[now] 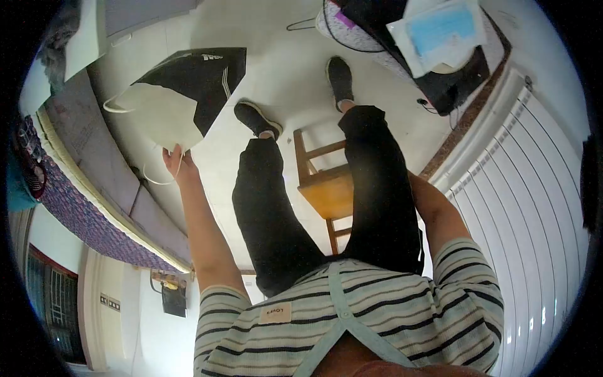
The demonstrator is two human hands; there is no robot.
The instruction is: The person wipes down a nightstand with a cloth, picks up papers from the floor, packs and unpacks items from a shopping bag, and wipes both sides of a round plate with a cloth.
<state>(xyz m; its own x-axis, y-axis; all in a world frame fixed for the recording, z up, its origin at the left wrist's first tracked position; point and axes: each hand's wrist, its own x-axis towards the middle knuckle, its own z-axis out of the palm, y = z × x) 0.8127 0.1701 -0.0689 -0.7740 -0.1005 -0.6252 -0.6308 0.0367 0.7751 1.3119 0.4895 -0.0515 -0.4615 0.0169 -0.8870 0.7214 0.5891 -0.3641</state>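
Note:
My left hand pinches the near edge of a black and white paper bag. White cord handles hang from the bag, one looping out close to my wrist. The bag is held above the floor, off to the left of my feet. My right forearm reaches down beside my right thigh, and the hand itself is hidden behind the leg.
A wooden chair stands between my legs. At left runs a bed; at right, a white radiator. A packet with a blue mask lies on dark things at upper right. A wire hanger is near the top.

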